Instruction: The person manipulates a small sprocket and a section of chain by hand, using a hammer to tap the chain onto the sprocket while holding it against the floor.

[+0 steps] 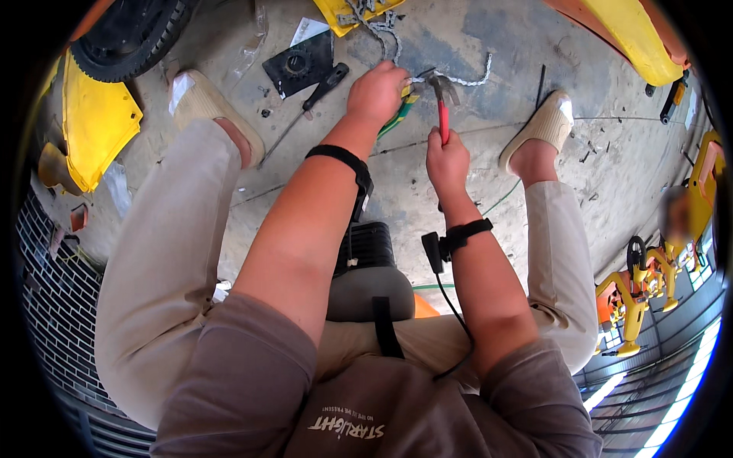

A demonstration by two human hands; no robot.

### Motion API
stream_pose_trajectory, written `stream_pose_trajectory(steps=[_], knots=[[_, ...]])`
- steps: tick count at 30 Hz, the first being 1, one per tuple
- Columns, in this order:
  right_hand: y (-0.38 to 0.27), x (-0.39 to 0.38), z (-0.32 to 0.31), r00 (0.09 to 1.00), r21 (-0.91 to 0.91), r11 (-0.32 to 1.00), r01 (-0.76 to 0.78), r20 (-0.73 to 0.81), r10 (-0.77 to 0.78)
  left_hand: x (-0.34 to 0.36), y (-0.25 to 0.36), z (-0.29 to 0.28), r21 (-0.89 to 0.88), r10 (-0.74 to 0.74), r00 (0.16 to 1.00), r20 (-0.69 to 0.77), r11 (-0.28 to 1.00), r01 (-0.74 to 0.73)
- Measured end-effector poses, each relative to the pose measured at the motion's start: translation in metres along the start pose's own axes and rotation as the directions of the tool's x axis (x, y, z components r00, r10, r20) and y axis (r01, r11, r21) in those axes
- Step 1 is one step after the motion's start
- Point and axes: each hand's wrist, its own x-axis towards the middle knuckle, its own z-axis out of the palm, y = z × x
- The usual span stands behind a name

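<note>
My left hand (374, 95) is closed at the top of green-and-yellow-handled pliers (395, 119), beside a pale metal chain (477, 80); exactly what its fingertips pinch is hidden. My right hand (447, 160) grips the red handle of a hammer (443, 114), whose metal head is over the chain just right of the left hand. Further chain (374, 27) runs up onto a yellow piece (340, 15) on the floor. A black screwdriver (324, 85) lies left of my left hand, near a black square plate with a round opening (309, 53).
Yellow panels (99, 122) and a black tyre (122, 38) lie at the left. A yellow-and-orange body part (641, 46) is at the upper right, with yellow machines (634, 305) along the right. My feet in beige slippers flank the work on the concrete floor (489, 137).
</note>
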Motion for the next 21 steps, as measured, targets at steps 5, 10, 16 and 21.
stream_pose_trajectory(steps=[5,10,16,21], knots=[[0.009,0.007,0.008,0.998,-0.037,0.998,0.054,-0.016,-0.055,-0.002,0.0,0.004,-0.018,0.009,0.999,-0.032,1.0,-0.01],[0.016,-0.001,0.009,0.998,-0.063,0.996,0.059,-0.019,-0.06,-0.001,-0.001,0.001,0.007,0.04,0.999,-0.021,0.999,-0.04],[0.013,0.004,0.001,0.998,-0.078,0.995,0.056,-0.01,-0.057,-0.001,-0.002,0.005,0.011,0.023,0.999,-0.028,1.0,-0.023],[0.014,0.006,0.008,0.997,-0.026,0.997,0.073,-0.031,-0.074,0.0,-0.003,0.006,0.033,0.016,0.999,-0.034,0.999,-0.015]])
